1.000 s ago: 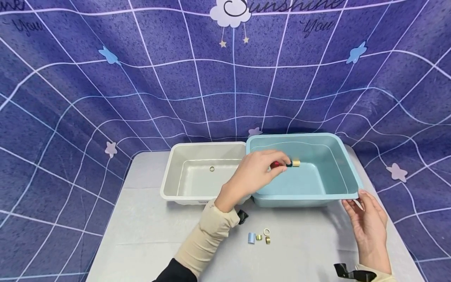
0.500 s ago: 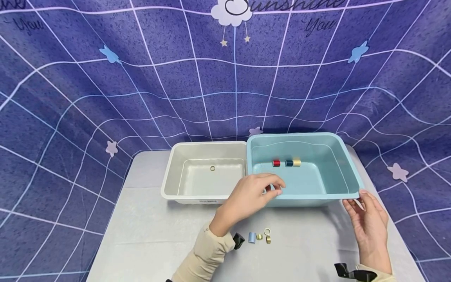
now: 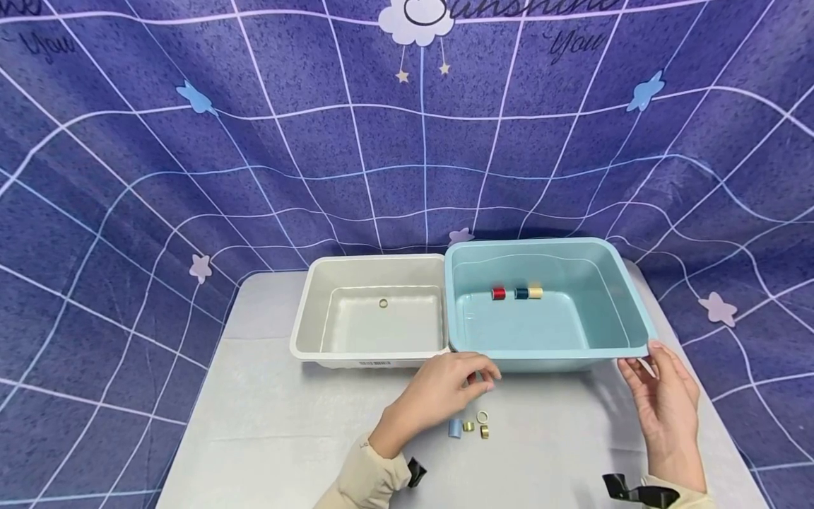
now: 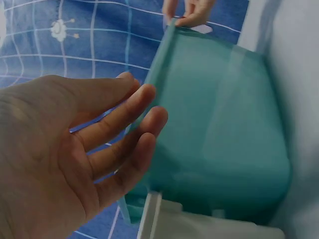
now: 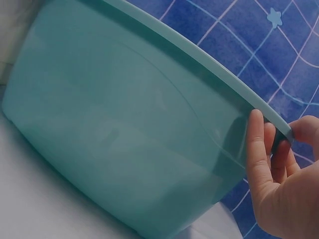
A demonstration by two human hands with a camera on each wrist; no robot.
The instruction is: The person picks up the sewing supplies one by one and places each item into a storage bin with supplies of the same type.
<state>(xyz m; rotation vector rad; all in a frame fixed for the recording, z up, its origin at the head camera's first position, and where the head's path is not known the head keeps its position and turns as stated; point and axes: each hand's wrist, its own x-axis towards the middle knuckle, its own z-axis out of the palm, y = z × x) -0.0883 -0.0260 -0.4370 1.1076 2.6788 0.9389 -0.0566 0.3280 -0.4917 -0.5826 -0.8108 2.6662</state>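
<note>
Head view: red spool (image 3: 499, 293), navy spool (image 3: 521, 293), cream spool (image 3: 536, 293) lying inside blue tub (image 3: 550, 354); single ring (image 3: 384, 307) lying inside white tub (image 3: 369, 356). Blue cylinder (image 3: 455, 428), three loose rings (image 3: 468, 426) lying on table (image 3: 254, 410): work seemingly part done, four remaining. Left wrist view: left hand (image 4: 75, 154) hanging half open, gripping nothing. Right wrist view: right hand (image 5: 284, 184) pinching blue tub at edge.

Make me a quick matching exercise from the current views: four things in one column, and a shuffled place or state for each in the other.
Things
1. Red spool
2. Light blue cylinder
3. Right grip
4. Off-white bin

Places or states
A. On the table, just left of a small gold piece
B. Has a ring lying inside
C. Inside the blue bin, left of the dark spool
D. Pinching the blue bin's near right corner

Pairs: 1-C, 2-A, 3-D, 4-B
</note>
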